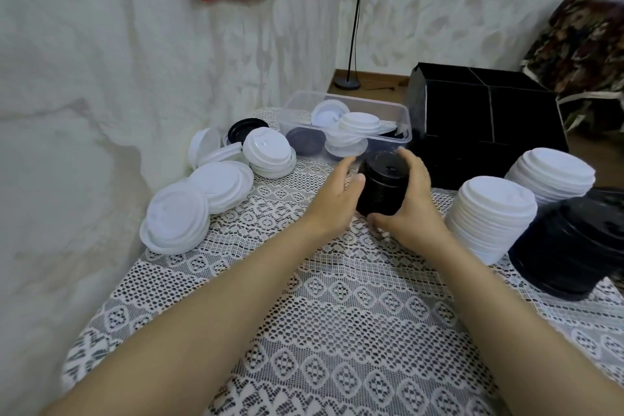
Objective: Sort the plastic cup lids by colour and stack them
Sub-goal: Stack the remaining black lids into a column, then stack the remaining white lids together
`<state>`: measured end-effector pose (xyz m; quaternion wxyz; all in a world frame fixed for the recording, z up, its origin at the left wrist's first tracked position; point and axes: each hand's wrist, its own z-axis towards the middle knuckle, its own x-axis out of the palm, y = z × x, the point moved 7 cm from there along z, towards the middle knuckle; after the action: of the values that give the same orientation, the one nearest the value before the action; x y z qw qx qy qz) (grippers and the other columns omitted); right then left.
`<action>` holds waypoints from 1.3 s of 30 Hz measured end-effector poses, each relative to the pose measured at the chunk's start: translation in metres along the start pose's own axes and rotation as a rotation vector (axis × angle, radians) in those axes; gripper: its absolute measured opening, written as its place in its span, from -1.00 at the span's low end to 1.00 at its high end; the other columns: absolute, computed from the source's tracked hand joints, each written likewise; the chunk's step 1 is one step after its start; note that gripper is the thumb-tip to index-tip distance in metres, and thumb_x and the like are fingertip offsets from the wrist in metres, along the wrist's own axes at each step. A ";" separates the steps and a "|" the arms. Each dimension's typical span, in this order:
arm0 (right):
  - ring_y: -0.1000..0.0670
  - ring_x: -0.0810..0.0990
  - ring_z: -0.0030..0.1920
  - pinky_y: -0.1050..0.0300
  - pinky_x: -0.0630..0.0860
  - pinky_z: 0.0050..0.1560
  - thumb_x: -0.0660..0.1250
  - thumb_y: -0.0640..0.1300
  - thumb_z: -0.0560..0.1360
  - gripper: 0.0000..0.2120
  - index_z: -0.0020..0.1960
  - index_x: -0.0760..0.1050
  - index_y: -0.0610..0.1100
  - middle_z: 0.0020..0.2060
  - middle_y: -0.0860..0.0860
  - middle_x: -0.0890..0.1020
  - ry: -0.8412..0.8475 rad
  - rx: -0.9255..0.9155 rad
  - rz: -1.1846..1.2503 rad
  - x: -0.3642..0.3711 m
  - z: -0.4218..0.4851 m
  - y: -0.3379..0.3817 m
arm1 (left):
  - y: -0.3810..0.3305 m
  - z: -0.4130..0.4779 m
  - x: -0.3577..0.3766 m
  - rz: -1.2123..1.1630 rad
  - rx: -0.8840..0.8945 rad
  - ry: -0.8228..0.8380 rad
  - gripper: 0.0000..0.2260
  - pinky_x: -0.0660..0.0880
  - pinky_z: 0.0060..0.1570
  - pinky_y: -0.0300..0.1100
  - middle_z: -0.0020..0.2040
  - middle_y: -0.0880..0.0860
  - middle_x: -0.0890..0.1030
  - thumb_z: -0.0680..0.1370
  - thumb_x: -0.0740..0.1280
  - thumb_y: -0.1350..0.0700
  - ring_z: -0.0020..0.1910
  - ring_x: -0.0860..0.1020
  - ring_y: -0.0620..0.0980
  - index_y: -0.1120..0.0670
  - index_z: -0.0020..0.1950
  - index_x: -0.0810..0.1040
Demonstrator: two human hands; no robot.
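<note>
Left hand (332, 203) pressing, right hand (412, 204) gripping black lid stack (381, 189), lace tablecloth (347, 321)

Two hands around a short stack of black plastic cup lids (381, 186) on a white lace tablecloth (337, 314).

The left hand (337, 192) lies flat against the stack's left side, and the right hand (412, 199) curls round its right side. To the right stand two tall white lid stacks (496, 213) and a larger black lid stack (574, 246). Loose white lids (202, 192) lie at the left, beside a clear plastic tub (403, 111) holding mixed lids.
</note>
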<state>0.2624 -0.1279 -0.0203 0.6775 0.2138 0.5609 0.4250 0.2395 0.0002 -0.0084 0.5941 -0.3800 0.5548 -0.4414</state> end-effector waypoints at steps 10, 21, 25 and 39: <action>0.00 -0.09 0.57 0.16 -0.03 0.47 0.48 -0.17 0.45 -0.14 0.58 0.03 -0.06 0.57 -0.06 -0.09 -0.121 -0.156 -0.272 0.000 -0.031 0.045 | 0.002 -0.043 -0.048 0.279 0.087 -0.106 -0.54 0.22 0.45 -0.06 0.51 -0.08 0.25 0.64 0.20 0.05 0.46 0.19 -0.16 -0.03 0.52 0.19; 0.04 0.20 0.49 0.08 0.15 0.49 0.33 -0.07 0.57 -0.39 0.54 0.16 -0.03 0.50 0.03 0.27 0.104 -0.293 -0.075 0.065 -0.048 0.110 | -0.007 -0.097 -0.125 0.807 0.160 -0.524 -0.52 0.12 0.44 0.16 0.35 0.11 0.44 0.45 0.26 0.08 0.39 0.33 0.13 0.13 0.37 0.40; 0.18 0.16 0.44 0.19 0.11 0.46 0.31 -0.05 0.58 -0.40 0.54 0.13 -0.01 0.50 0.07 0.24 0.196 -0.266 0.007 0.100 -0.053 0.129 | 0.019 -0.111 -0.154 0.944 -0.062 -0.547 -0.40 0.03 0.46 0.13 0.48 0.14 0.24 0.49 0.32 0.03 0.50 0.10 0.16 0.11 0.48 0.22; -0.05 0.18 0.47 0.08 0.14 0.42 0.34 -0.10 0.54 -0.30 0.57 0.06 0.01 0.49 -0.09 0.17 0.190 0.060 0.357 0.173 -0.014 0.145 | 0.055 -0.126 -0.182 0.776 -0.179 -0.479 -0.25 0.05 0.44 -0.07 0.53 0.13 0.07 0.49 0.35 0.06 0.50 0.05 0.13 0.10 0.56 0.00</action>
<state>0.2022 0.0902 -0.0134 0.5288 0.2890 0.5876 0.5399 0.1210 0.1948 -0.0129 0.7917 -0.2851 0.5390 -0.0366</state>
